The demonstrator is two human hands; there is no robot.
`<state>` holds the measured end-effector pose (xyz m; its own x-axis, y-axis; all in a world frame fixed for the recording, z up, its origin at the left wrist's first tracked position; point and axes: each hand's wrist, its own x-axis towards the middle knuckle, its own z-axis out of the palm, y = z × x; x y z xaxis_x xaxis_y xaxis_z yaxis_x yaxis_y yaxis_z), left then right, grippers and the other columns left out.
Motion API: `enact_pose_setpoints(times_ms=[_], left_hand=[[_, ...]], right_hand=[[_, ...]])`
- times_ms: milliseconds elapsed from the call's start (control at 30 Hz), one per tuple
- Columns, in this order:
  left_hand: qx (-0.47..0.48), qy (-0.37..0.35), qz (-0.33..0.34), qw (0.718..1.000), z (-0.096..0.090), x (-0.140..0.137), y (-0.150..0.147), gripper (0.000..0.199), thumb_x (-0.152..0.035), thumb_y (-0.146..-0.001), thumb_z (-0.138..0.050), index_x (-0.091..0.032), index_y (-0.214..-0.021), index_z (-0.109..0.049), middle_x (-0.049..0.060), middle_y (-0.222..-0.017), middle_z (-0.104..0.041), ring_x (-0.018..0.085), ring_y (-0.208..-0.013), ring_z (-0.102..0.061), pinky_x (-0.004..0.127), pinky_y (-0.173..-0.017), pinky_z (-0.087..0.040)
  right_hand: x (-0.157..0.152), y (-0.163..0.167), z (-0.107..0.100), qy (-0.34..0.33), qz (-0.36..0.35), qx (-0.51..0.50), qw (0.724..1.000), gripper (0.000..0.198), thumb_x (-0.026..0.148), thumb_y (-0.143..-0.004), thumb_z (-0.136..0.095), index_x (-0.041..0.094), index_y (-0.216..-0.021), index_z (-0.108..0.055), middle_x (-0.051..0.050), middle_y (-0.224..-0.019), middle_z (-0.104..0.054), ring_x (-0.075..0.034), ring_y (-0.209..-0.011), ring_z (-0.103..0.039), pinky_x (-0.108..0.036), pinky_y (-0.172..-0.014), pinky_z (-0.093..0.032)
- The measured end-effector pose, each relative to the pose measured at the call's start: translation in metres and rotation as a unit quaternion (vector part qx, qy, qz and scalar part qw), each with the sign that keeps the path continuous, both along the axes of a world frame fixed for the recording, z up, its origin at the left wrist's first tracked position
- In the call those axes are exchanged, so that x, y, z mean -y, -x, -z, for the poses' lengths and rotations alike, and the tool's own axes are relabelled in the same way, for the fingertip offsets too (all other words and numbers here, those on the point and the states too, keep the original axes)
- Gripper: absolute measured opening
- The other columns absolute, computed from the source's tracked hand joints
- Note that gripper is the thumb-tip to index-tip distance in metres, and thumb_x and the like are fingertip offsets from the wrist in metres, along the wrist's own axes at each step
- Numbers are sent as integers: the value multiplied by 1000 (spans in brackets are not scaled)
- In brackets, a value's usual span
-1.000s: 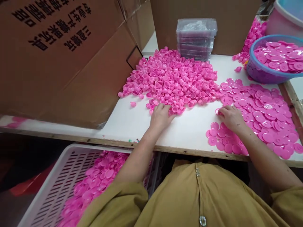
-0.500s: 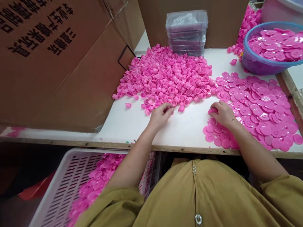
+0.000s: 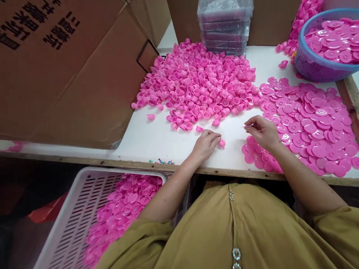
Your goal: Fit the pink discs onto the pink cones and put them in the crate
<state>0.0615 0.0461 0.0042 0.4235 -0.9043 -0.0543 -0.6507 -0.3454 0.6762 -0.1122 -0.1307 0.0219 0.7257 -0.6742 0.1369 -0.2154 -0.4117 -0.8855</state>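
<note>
A small pink toy cup (image 3: 221,144) is in the fingertips of my left hand (image 3: 206,145), just above or on the white tabletop. My right hand (image 3: 263,131) is closed in a pinch by the left edge of a spread of pink toy saucers (image 3: 311,119). Only a thin pale sliver shows at its fingertips, too small to name. Beyond my left hand lies a big heap of pink toy cups (image 3: 202,82), with a few loose ones at its near edge.
A large cardboard box (image 3: 75,89) stands at the left. Stacked clear plastic boxes (image 3: 224,37) rise behind the cups. A blue basket (image 3: 322,69) of saucers sits back right. Below the table's front edge is a white crate (image 3: 67,209) holding pink pieces. Tiny coloured bits (image 3: 162,161) lie near the edge.
My left hand has come away from the heap, nearer and to the right, with a cup. The pink saucer seen in my right hand before no longer shows there. The view has shifted slightly.
</note>
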Motion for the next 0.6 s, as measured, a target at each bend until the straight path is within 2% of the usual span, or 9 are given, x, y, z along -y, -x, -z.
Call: enact_pose_setpoints(times_ms=[67,133,233,333,467,600], left_hand=[[-11,8,26,1000,-3,-7,-4,33,-34,-87,-60,-20,-116,-67,6,-108,-57,14,-82,-60,30,-84,-50],[-1,6,64,998,-3,-10,-5,38,-34,-83,-65,-23,-119,-66,6,-111,-56,14,-81,-59,29,-82,-50],[27,10,94,995,1,-7,-2,31,-31,-83,-64,-24,-113,-69,5,-103,-58,17,-89,-60,29,-81,-48],[36,12,83,996,6,-2,0,28,-33,-83,-63,-22,-107,-70,5,-94,-60,19,-87,-59,29,-76,-47],[39,4,61,997,8,-2,1,27,-35,-81,-63,-23,-104,-71,5,-92,-62,20,-87,-59,29,-74,-46],[36,-3,66,997,8,-2,0,26,-35,-81,-63,-23,-102,-70,4,-92,-63,20,-88,-59,30,-74,-46]], right_hand=[[-11,-8,-3,-111,-64,15,992,22,38,-74,-69,20,-84,-64,-5,-83,-67,-18,-72,-62,-32,-65,-49],[-20,-17,-4,-173,-96,1,980,23,39,-71,-71,19,-82,-64,-5,-83,-68,-18,-73,-62,-32,-66,-50],[-29,-29,0,-171,-64,-60,981,24,31,-68,-72,19,-87,-64,-1,-72,-64,-14,-63,-58,-30,-61,-47],[-33,-37,3,-190,-48,-114,974,29,26,-63,-75,18,-89,-64,2,-68,-63,-13,-60,-57,-28,-59,-46],[-37,-43,2,-206,-73,-129,967,27,38,-62,-78,17,-72,-63,2,-64,-60,-11,-59,-53,-25,-56,-43],[-42,-52,1,-225,-99,-150,958,33,44,-64,-77,17,-69,-60,5,-54,-53,-9,-50,-48,-22,-47,-37]])
